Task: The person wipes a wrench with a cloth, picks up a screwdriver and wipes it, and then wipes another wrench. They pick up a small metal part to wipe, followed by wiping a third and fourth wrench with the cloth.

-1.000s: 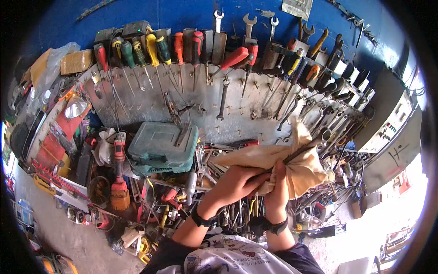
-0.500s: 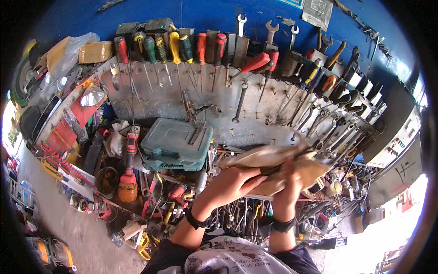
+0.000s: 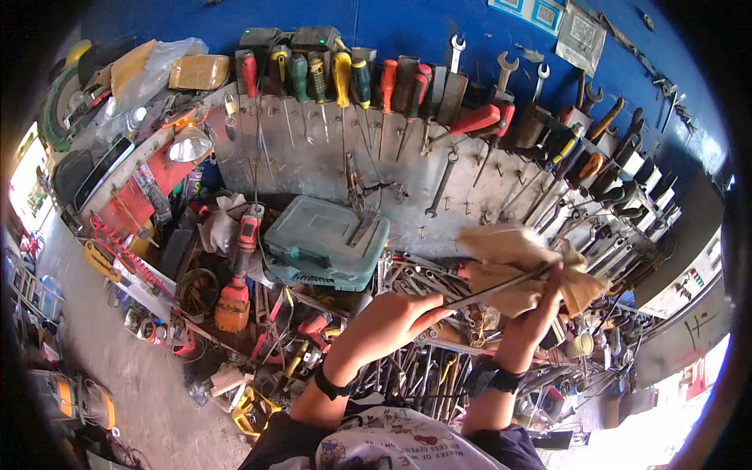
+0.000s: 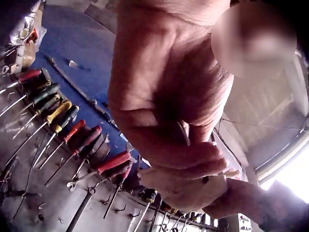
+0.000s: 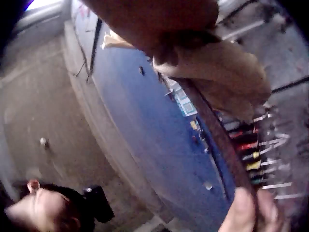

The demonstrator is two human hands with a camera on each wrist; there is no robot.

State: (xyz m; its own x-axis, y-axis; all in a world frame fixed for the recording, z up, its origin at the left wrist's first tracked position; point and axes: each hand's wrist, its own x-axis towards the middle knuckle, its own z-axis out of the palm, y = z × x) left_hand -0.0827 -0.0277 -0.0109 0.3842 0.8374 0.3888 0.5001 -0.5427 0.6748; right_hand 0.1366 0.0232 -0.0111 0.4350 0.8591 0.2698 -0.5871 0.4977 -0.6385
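Observation:
A long, dark metal wrench [image 3: 495, 291] stretches between my two hands in the head view. My left hand [image 3: 398, 317] grips its near end between thumb and fingers. Farther along, my right hand [image 3: 536, 313] holds a tan cloth [image 3: 581, 288] folded around the shaft, hiding the far end. Seen from the right wrist, the shaft [image 5: 219, 135] runs bare from the cloth [image 5: 231, 77] down to the left fingertips [image 5: 241, 210]. In the left wrist view, the left hand's fingers are curled, and the cloth [image 4: 186, 191] shows beyond them.
Behind the hands, a pegboard [image 3: 313, 172] carries screwdrivers and wrenches. A green tool case [image 3: 329, 239] lies on the bench, with a red power tool [image 3: 244, 251] left of it. Loose wrenches [image 3: 423, 282] cover the bench under the hands, and more tools hang along its front.
The right hand and cloth have moved right along the wrench, away from the left hand, baring more of the shaft. The left hand keeps its grip. The head view has shifted.

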